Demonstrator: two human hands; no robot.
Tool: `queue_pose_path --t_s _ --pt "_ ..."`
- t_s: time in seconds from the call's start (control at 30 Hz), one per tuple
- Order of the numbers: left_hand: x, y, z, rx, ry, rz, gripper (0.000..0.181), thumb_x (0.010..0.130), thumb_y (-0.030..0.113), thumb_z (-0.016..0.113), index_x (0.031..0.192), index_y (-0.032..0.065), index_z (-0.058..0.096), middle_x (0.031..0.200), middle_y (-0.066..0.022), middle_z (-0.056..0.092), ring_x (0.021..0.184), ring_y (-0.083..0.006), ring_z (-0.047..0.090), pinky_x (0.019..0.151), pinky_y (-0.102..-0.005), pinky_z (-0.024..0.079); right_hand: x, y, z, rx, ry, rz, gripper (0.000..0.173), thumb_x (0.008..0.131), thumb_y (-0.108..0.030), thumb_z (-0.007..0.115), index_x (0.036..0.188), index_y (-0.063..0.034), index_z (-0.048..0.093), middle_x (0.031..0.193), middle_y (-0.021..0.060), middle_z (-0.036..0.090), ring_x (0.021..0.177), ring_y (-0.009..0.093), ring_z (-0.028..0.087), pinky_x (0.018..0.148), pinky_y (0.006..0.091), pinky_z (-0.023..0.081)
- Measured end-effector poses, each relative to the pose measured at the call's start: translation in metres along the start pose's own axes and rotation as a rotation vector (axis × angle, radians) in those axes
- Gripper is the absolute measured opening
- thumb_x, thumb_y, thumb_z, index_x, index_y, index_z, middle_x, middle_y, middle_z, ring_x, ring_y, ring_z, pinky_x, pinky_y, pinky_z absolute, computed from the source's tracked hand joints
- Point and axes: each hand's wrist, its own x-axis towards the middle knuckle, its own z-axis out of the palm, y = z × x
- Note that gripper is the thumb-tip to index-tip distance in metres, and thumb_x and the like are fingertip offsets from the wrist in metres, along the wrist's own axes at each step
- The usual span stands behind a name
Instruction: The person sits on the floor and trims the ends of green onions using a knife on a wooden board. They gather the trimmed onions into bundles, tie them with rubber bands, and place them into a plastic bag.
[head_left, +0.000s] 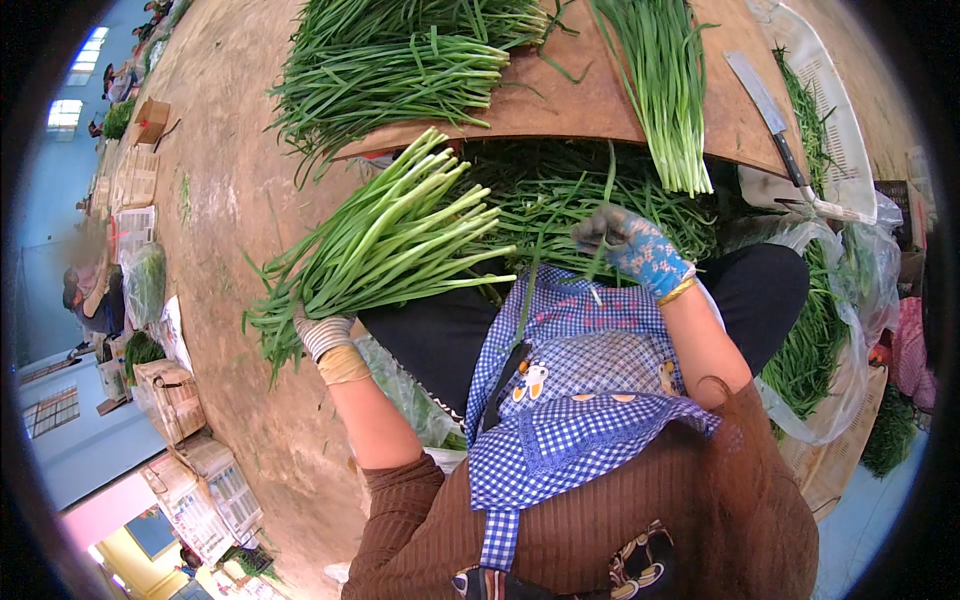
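My left hand (324, 330), in a striped glove, holds the leafy end of a bunch of long green chives (397, 232), whose pale stems fan out to the upper right. My right hand (634, 244), in a blue patterned glove with grey fingertips, has curled fingers with a few green blades at them, over loose chives (555, 210) heaped at my lap. Beyond lies a brown board (577, 97) bearing piled chives (397, 82) at left and another bunch (664, 90) at right, its pale ends over the near edge.
A knife (765, 101) with a black handle lies at the board's right edge, beside a white plastic basket (840, 112) with greens. Plastic bags (832, 322) and more chives are at my right. Crates (169, 397) and a cardboard box (150, 120) stand at far left, where other people sit.
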Motion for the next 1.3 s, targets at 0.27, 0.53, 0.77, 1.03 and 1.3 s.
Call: queue_pose_path --t_s 0.27,0.53,0.77,1.03,1.3 --pt "-0.002 -0.005 0.008 -0.052 -0.064 0.009 0.040 0.082 0.035 0.043 0.110 0.0089 0.054 0.115 -0.0119 0.054 0.108 -0.0316 0.047 0.091 -0.0506 0.037 0.028 -0.020 0.068 -0.199 -0.233 -0.002 0.038 0.085 -0.027 0.050 0.113 -0.0024 0.053 0.112 0.0111 0.056 0.098 0.024 0.056 0.085 0.0358 0.044" --pt "-0.012 -0.011 0.014 0.099 -0.075 0.128 0.044 0.086 0.036 0.033 0.117 0.0097 0.049 0.122 -0.0105 0.050 0.112 -0.0319 0.044 0.094 -0.0506 0.034 0.055 -0.004 0.111 -0.064 -0.135 0.040 0.037 0.084 -0.017 0.053 0.118 -0.0047 0.049 0.110 0.0079 0.057 0.098 0.019 0.055 0.083 0.0311 0.046" --pt "-0.004 -0.006 0.002 0.065 -0.024 0.099 0.042 0.086 0.035 0.033 0.114 0.0103 0.053 0.119 -0.0102 0.052 0.110 -0.0302 0.047 0.092 -0.0493 0.037 0.015 -0.010 0.071 -0.163 -0.167 -0.257 0.027 0.087 -0.019 0.050 0.103 0.0025 0.051 0.109 0.0161 0.055 0.103 0.024 0.051 0.088 0.0340 0.044" --pt "-0.002 -0.009 0.006 0.102 0.058 0.050 0.041 0.084 0.035 0.039 0.113 0.0104 0.054 0.116 -0.0097 0.054 0.107 -0.0311 0.049 0.090 -0.0511 0.039 0.011 -0.018 0.010 -1.687 0.412 -0.400 0.032 0.073 -0.024 0.060 0.100 -0.0064 0.060 0.094 0.0146 0.062 0.089 0.029 0.058 0.078 0.0380 0.046" --pt "-0.005 -0.010 0.011 0.231 0.007 0.100 0.041 0.082 0.037 0.042 0.112 0.0113 0.054 0.116 -0.0088 0.055 0.107 -0.0315 0.048 0.088 -0.0505 0.039 0.077 0.006 0.115 -0.120 -0.204 -0.232 0.032 0.085 -0.016 0.053 0.113 0.0000 0.052 0.111 0.0084 0.056 0.095 0.017 0.054 0.081 0.0266 0.044"
